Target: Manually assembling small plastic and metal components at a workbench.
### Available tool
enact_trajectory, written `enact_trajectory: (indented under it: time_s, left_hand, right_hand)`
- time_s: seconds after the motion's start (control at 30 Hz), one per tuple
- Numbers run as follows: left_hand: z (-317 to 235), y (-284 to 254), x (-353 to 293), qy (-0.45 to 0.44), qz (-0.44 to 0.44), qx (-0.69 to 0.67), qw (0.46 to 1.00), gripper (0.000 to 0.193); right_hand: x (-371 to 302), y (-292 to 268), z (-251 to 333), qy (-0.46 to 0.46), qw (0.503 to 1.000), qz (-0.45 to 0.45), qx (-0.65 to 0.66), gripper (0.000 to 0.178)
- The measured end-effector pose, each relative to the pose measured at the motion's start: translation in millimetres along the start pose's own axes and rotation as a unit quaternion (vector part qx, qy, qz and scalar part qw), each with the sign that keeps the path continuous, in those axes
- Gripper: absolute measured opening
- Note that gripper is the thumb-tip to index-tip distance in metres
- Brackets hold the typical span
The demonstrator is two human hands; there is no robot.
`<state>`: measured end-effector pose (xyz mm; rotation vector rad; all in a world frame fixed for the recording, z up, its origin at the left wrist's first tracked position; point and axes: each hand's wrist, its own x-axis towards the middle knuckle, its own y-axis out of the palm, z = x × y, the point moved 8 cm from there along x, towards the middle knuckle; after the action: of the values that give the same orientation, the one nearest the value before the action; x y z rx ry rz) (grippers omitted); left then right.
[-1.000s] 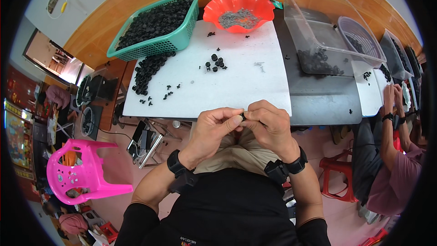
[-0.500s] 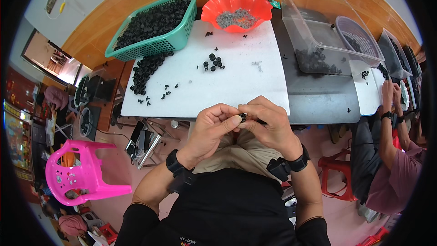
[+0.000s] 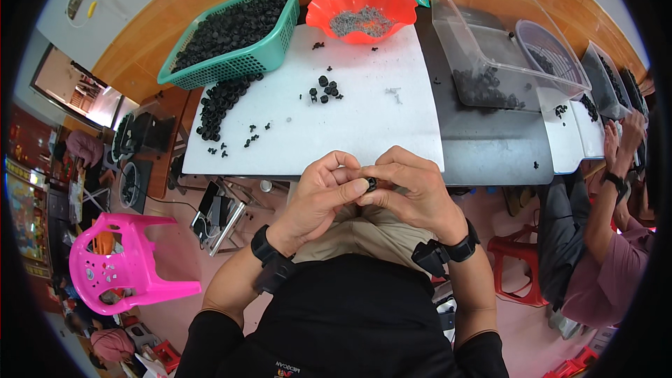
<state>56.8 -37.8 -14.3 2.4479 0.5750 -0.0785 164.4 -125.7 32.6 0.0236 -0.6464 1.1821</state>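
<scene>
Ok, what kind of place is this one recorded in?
Probably a small assembly workshop: a green basket heaped with small black parts, a red bowl of tiny metal pieces, and another person seated working at the same white table.

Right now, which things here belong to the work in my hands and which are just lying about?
In the work:
- left hand and right hand, pinching a small black part
- black parts on the white board
- green basket of black parts
- red bowl of small grey pieces

Lying about:
- pink chair
- clear bin
- red stool
- a co-worker's hands at the next place
</scene>
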Motion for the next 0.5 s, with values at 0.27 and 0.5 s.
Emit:
enact_trajectory:
  time_s: [0.27, 0.5]
  left_hand:
    - [5.3, -2.9, -1.2, -0.022, 0.006, -0.014, 1.0, 0.023]
    - [3.6, -1.8, 2.4, -0.033, 0.025, -0.016, 0.999, 0.023]
  right_hand:
    - [0.9, 1.3, 2.8, -0.015, 1.0, 0.0, -0.006, 0.028]
    - [4.8, 0.6, 3.0, -0.025, 0.999, -0.004, -0.024, 0.025]
